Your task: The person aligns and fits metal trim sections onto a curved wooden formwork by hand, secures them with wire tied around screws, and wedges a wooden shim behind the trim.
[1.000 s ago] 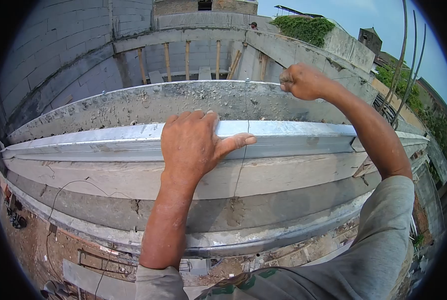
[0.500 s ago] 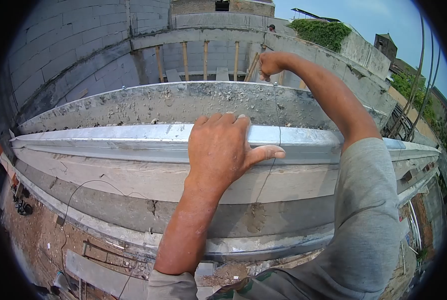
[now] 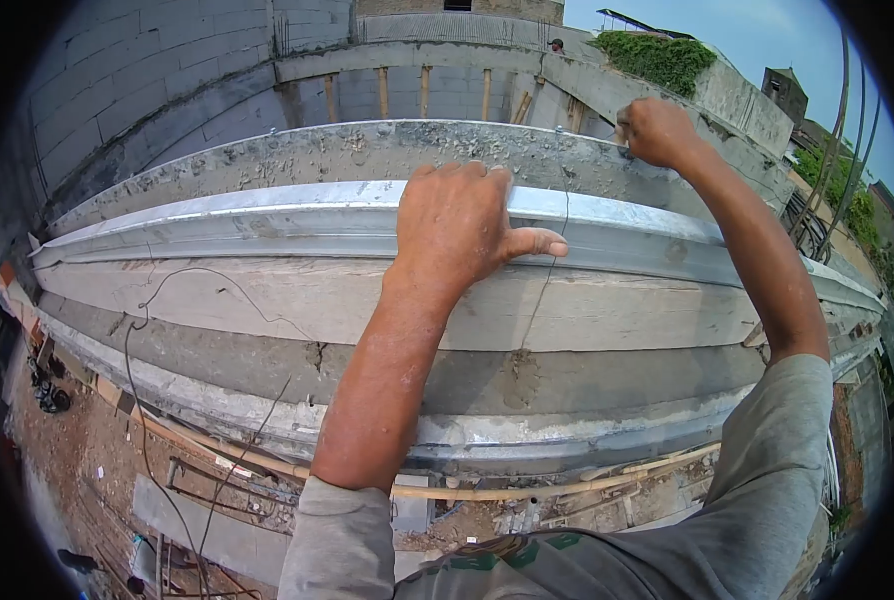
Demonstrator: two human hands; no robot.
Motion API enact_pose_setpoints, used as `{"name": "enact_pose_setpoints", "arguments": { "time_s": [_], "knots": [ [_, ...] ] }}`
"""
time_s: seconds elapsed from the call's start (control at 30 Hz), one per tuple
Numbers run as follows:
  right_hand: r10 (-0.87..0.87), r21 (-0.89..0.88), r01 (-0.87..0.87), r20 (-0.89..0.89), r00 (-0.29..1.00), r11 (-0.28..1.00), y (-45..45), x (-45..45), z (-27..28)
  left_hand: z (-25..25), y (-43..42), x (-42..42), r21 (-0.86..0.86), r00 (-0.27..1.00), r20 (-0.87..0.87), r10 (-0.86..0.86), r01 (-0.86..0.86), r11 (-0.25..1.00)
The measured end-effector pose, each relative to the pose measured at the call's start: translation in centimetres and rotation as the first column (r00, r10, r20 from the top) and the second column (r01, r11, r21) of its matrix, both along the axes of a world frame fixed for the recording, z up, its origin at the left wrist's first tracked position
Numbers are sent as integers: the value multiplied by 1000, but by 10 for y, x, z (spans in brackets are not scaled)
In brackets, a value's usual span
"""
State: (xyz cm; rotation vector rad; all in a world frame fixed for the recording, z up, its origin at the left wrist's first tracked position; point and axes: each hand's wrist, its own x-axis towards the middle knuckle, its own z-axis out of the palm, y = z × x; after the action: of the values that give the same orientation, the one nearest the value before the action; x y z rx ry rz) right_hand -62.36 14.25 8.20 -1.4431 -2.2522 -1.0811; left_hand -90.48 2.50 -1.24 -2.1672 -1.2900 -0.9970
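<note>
My left hand (image 3: 454,225) lies over the top of a long silvery metal channel (image 3: 267,228), fingers curled past its far edge and thumb stretched to the right along the near face. Beyond the channel, my right hand (image 3: 659,133) is raised in a closed fist near the far edge of a rough concrete beam (image 3: 367,160). What the fist holds, if anything, is hidden. A thin wire (image 3: 543,300) runs down across the channel beside my left thumb. Below the channel is a pale wooden board (image 3: 607,308).
A loose curled wire (image 3: 139,390) hangs at the left. Far below lies rubble-strewn ground (image 3: 97,450) with a bamboo pole (image 3: 527,492). Block walls (image 3: 167,70) stand at the upper left, upright rods (image 3: 847,150) at the right. A person's head (image 3: 556,45) shows in the distance.
My right fist has moved to the right along the far beam. My left hand stays on the channel. The view has tilted down, showing more of the ground below.
</note>
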Motion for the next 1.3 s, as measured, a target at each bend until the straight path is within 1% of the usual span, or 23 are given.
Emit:
{"name": "enact_pose_setpoints", "arguments": {
  "time_s": [0.03,0.07,0.1,0.13,0.17,0.2,0.23,0.33,0.4,0.43,0.53,0.6,0.63,0.73,0.8,0.87,0.93,0.97,1.03,1.13,1.23,1.27,1.3],
  "knots": [
    [169,127,-178,83,982,976,1,2,-1,2,-1,0,-24,1000,-6,10,-10,1000],
    [269,196,-275,60,961,941,-13,-11,-4,1,-3,-3,-57,1000,-16,27,-28,998],
    [366,270,-360,32,930,893,-31,-26,-2,-2,-2,-5,17,1000,10,15,-16,1000],
    [360,49,-357,-133,923,933,-44,-47,2,-8,2,-5,94,1000,26,-6,3,996],
    [305,-181,-362,-279,911,915,-61,-69,8,-15,3,-4,173,999,38,-39,32,984],
    [209,-394,-370,-395,895,841,-72,-87,11,-18,2,-3,180,997,62,-41,29,983],
    [311,-481,-563,-506,804,672,-70,-105,7,-20,0,-1,190,995,88,-52,34,981],
    [60,-771,-492,-514,856,404,-66,-158,0,-33,-20,1,272,967,207,-146,87,958],
    [-90,-793,-379,-473,877,477,-61,-176,-22,-49,-41,-5,336,948,267,-172,76,939],
    [-162,-804,-321,-452,877,501,-61,-183,-28,-59,-57,-12,319,935,284,-212,116,941],
    [-146,-916,-281,-331,932,286,-49,-179,-23,-93,-116,-45,88,855,424,-298,288,954],
    [-179,-890,-279,-360,915,362,-60,-183,-27,-118,-154,-77,95,837,455,-305,294,951],
    [-201,-874,-277,-379,903,400,-65,-184,-30,-129,-173,-96,64,824,506,-255,258,964],
    [-130,-741,-139,-293,947,657,-64,-182,-33,-153,-214,-155,-1,726,685,-68,94,996],
    [-85,-718,-177,-313,946,673,-81,-187,-22,-162,-223,-194,-27,678,729,89,-102,994],
    [-82,-714,-202,-342,936,670,-88,-186,-35,-153,-226,-214,-126,563,800,206,-178,976],
    [-93,-693,-232,-397,913,683,-77,-186,-39,-142,-220,-221,-99,568,805,172,-158,982],
    [-89,-713,-197,-342,935,673,-73,-185,-35,-135,-215,-224,-68,577,804,145,-152,986],
    [-69,-742,-127,-228,971,658,-70,-184,-28,-133,-204,-228,-88,623,765,163,-149,985],
    [-42,-726,-226,-331,943,650,-66,-183,-34,-136,-190,-233,-57,704,695,147,-150,987],
    [-65,-697,-246,-388,919,673,-70,-185,-36,-127,-176,-239,-36,757,640,132,-143,989],
    [-79,-724,-242,-378,922,647,-73,-185,-35,-124,-172,-243,-43,773,620,137,-140,989],
    [-91,-749,-240,-371,924,617,-80,-187,-31,-120,-166,-246,18,811,574,111,-148,989]
  ]
}}
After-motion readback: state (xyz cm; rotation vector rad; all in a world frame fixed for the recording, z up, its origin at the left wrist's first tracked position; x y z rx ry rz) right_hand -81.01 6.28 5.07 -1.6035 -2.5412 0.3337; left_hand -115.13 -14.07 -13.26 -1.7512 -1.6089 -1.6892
